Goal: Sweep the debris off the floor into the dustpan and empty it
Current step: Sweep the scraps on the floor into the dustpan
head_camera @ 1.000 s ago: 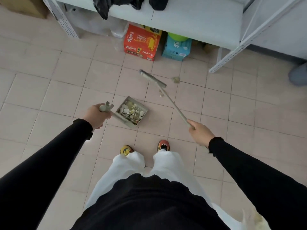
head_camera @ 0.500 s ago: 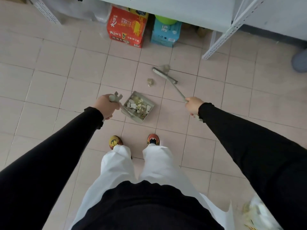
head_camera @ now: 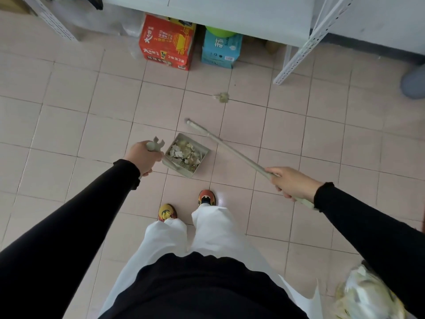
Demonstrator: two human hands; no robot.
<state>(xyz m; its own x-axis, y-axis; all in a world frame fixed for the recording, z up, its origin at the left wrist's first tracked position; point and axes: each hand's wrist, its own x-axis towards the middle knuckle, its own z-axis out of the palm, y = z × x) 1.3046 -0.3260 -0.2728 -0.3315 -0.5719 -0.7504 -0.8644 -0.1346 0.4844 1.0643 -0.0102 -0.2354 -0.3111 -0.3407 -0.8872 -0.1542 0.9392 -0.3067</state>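
A grey-green dustpan [head_camera: 197, 169] sits on the tiled floor just ahead of my feet, holding several scraps of paper debris [head_camera: 185, 153]. My left hand [head_camera: 144, 157] grips the top of the dustpan handle [head_camera: 154, 145]. My right hand [head_camera: 291, 184] is closed round the long broom handle [head_camera: 232, 149], which slants up and left; the broom head [head_camera: 195, 125] rests on the floor just beyond the dustpan. One crumpled scrap [head_camera: 222, 97] lies on the floor farther away, apart from the broom.
A white metal shelf unit [head_camera: 296, 58] stands ahead, with a red carton [head_camera: 169, 43] and a blue carton [head_camera: 222, 48] under it. A white bag with rubbish [head_camera: 365, 293] is at the bottom right. A grey object [head_camera: 414, 82] sits at the right edge.
My right hand has drawn the broom back toward me and to the right. A small scrap that lay beside the dustpan is no longer on the floor there. The dustpan stays in place.
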